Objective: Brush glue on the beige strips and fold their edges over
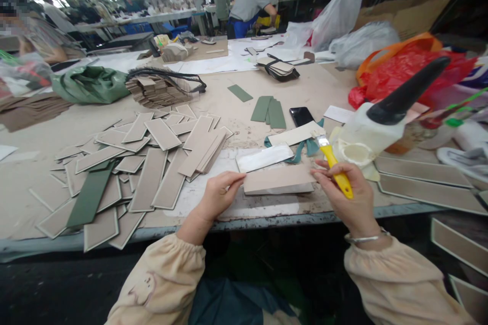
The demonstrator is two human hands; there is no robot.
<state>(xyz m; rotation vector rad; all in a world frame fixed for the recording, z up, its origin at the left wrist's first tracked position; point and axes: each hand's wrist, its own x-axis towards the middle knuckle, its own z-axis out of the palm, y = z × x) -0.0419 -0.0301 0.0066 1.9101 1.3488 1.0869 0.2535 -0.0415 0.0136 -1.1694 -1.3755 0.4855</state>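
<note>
While my left hand (221, 194) pinches one end of a flat beige rectangular panel (280, 176) near the front edge of the beige-topped table (316, 81), my right hand (348, 190) grips a yellow-handled brush (336, 168) and touches the panel's other end. Just beside the brush is a whitish plastic container (375, 134) with a black tapering top (409, 92) (I can't tell what's inside). A crumpled green plastic bag (91, 84) hides its contents on the left.

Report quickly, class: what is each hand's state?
Left hand: closed, pinching the beige strip by one end.
Right hand: closed around the yellow-handled brush, fingertips at the strip's other end.
</note>
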